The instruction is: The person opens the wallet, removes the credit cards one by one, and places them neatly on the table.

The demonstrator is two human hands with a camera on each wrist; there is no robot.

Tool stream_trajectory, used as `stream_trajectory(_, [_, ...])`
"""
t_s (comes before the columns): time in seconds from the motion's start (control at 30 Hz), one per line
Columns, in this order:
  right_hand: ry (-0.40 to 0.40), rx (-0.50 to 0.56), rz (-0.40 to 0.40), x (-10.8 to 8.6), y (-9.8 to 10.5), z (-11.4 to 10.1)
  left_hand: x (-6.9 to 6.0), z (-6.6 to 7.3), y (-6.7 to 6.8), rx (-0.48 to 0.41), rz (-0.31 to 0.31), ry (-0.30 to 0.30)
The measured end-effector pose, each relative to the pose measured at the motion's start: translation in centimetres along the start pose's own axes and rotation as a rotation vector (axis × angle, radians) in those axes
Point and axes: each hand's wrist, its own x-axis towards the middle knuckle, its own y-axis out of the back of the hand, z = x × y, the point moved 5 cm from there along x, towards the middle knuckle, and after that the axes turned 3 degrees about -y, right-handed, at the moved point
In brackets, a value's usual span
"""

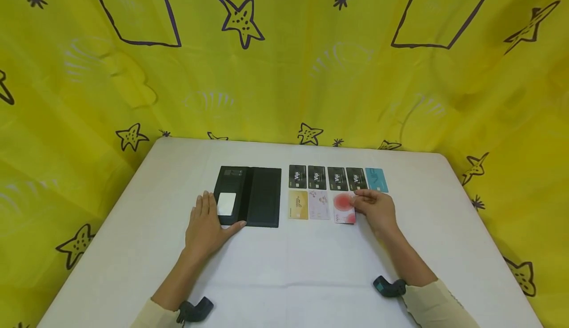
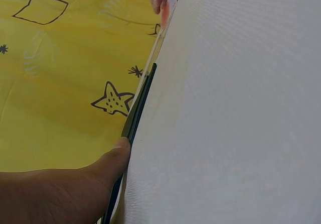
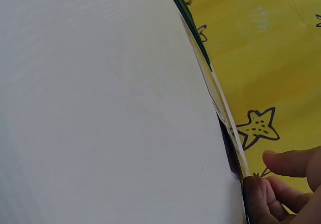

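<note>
A dark open card holder (image 1: 263,197) lies flat on the white table, a white card (image 1: 226,203) in its left half. My left hand (image 1: 205,231) rests at its lower left corner, fingers straight along the left side and thumb (image 2: 113,158) touching the bottom edge. To the right, my right hand (image 1: 378,211) pinches a white card with red circles (image 1: 343,208) by its right side. Beside that card lie a gold card (image 1: 298,205) and a pale pink card (image 1: 318,205). Above them runs a row of several black Vip cards (image 1: 298,176) and one blue card (image 1: 377,180).
The white table (image 1: 284,264) has a yellow curtain (image 1: 284,71) with dark starfish drawings behind and beside it. A dark wrist device (image 1: 195,310) sits on the left wrist and another dark wrist device (image 1: 389,287) on the right, near the sleeves.
</note>
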Motion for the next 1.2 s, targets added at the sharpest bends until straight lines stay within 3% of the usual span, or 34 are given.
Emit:
stream_trajectory(0.17, [0.075, -0.238, 0.006, -0.1, -0.3, -0.2, 0.1, 0.0, -0.1, -0.007, -0.001, 0.0])
stream_trajectory(0.53, [0.145, -0.478, -0.119, -0.7, -1.5, -0.9, 0.1, 0.2, 0.0, -0.009, -0.001, -0.003])
stream_trajectory(1.07, [0.261, -0.513, -0.098, -0.8, -2.1, -1.1, 0.2, -0.1, 0.0, 0.004, 0.0, -0.01])
stream_trajectory(1.2, [0.256, -0.528, -0.088, -0.8, -2.2, -1.1, 0.1, -0.2, 0.0, 0.001, -0.003, -0.008])
